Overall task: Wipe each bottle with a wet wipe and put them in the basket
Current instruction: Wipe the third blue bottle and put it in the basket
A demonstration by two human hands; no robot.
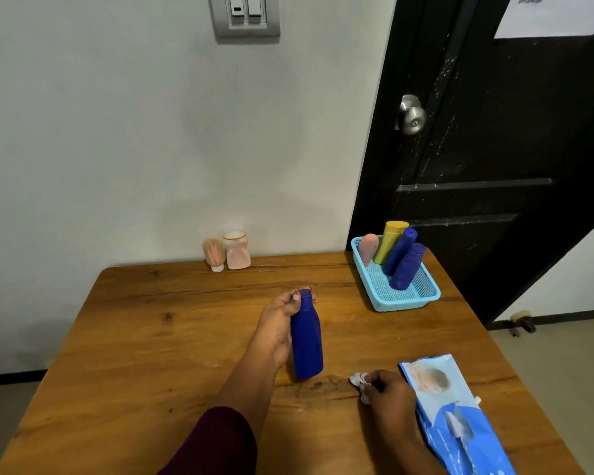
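Wooden tabletop (144, 337), white wall (117, 132) behind. Left hand (277, 325) grip clamped round blue bottle (307, 342), base on wood. Right of it, right hand (388, 394) grip pinches wet wipe (358, 379). Basket (403, 298) beyond right grip, holding four bottles (407, 267).

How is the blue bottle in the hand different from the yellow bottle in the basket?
The blue bottle is dark blue; the yellow bottle is yellow. The blue bottle is out over the table, gripped near its cap by the left hand; the yellow bottle sits in the basket, untouched. The blue bottle is about upright; the yellow bottle leans among other bottles. Both are slim bottles.
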